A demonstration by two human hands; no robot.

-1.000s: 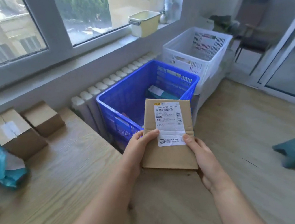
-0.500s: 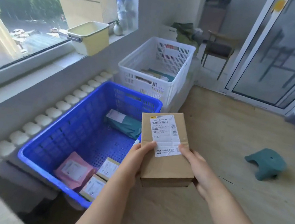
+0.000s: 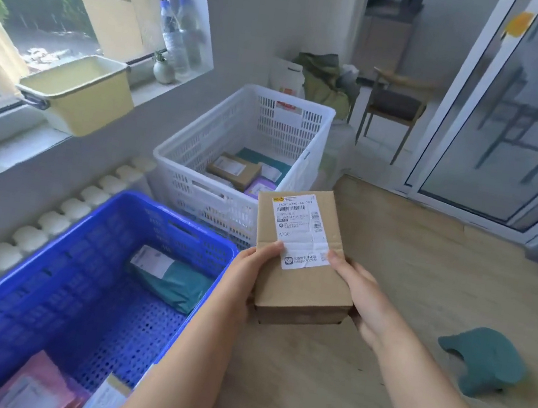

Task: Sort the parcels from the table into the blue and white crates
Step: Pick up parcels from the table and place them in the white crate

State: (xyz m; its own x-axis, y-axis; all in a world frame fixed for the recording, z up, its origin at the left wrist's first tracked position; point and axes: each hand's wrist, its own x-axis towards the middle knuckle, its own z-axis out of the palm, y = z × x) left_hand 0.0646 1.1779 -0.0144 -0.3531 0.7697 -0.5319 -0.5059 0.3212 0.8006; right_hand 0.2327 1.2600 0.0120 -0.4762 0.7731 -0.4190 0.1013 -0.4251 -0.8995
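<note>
The table has swung out of view and the crates have drawn closer. The cardboard parcel (image 3: 301, 260) is now held over the floor, with the blue crate (image 3: 171, 228) at its 8 o'clock and the white crate (image 3: 200, 194) at its 11 o'clock. The left hand (image 3: 247, 277) grips its left edge and the right hand (image 3: 361, 296) its right (thumbs on the label). Both crates already hold parcels, so sorting looks well underway. This parcel is not yet dropped, and what remains on the table cannot be told.

The white label (image 3: 296, 230) on the parcel (image 3: 300, 288) reads "A730".
</note>
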